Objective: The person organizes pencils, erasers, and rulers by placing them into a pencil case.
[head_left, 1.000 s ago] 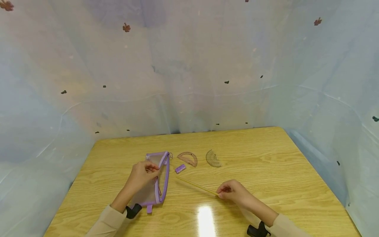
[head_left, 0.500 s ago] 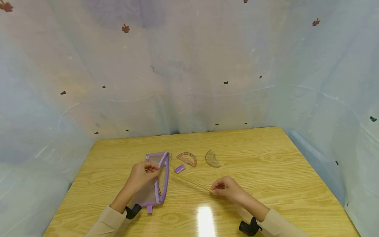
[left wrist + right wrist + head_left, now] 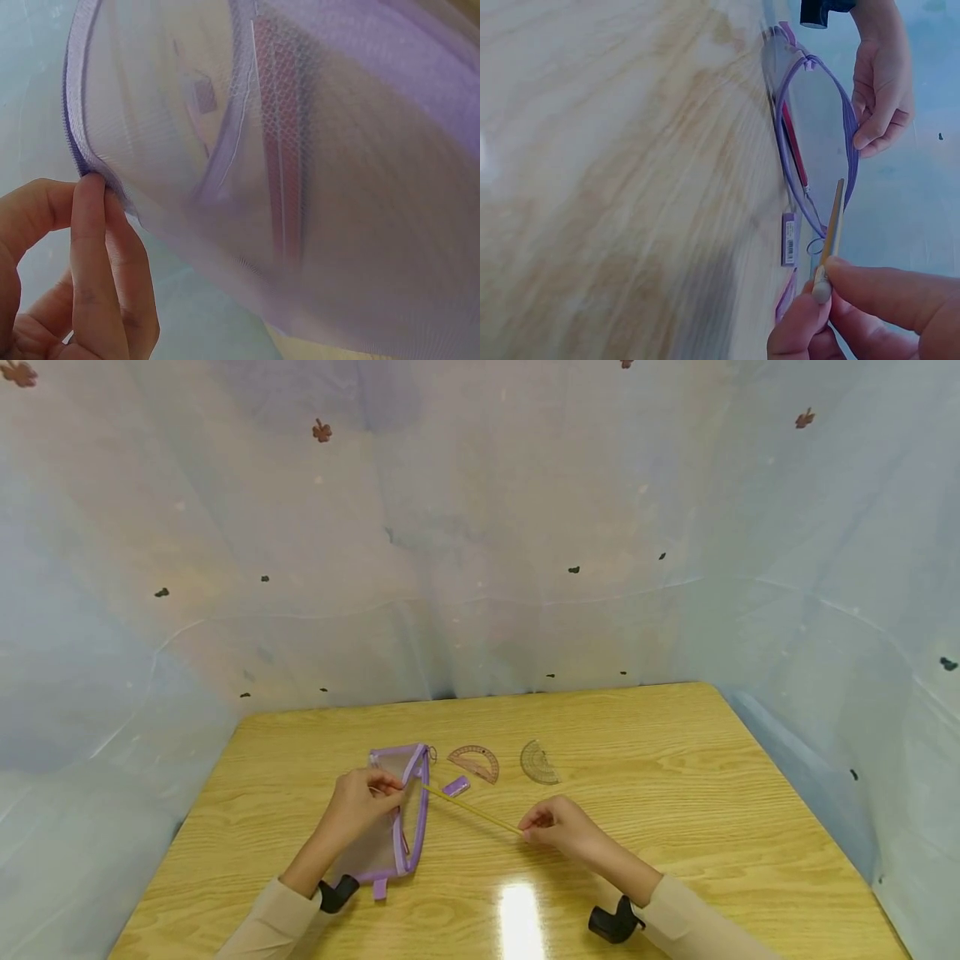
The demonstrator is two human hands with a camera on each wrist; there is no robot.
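A purple-edged mesh pencil case [image 3: 423, 831] lies on the table with its zip side spread apart. My left hand [image 3: 362, 803] pinches the upper zipper edge and lifts it, which shows closely in the left wrist view. A red pencil-like stick [image 3: 793, 146] lies inside the case. My right hand [image 3: 566, 832] pinches a yellow pencil [image 3: 476, 812] by its eraser end, between thumb and fingers. The pencil's far tip points left and overlaps the case's opening in the head view.
A purple eraser [image 3: 456, 787] lies just right of the case. Behind it is a pinkish protractor [image 3: 489, 763], with a clear protractor [image 3: 538, 763] farther right. A wood-grain table [image 3: 675, 760] carries everything, and pale curtains [image 3: 480, 527] hang around it.
My right hand has moved left and slightly away from me with the pencil, bringing its tip from beside the case to the opening. My left hand keeps its place on the zipper edge.
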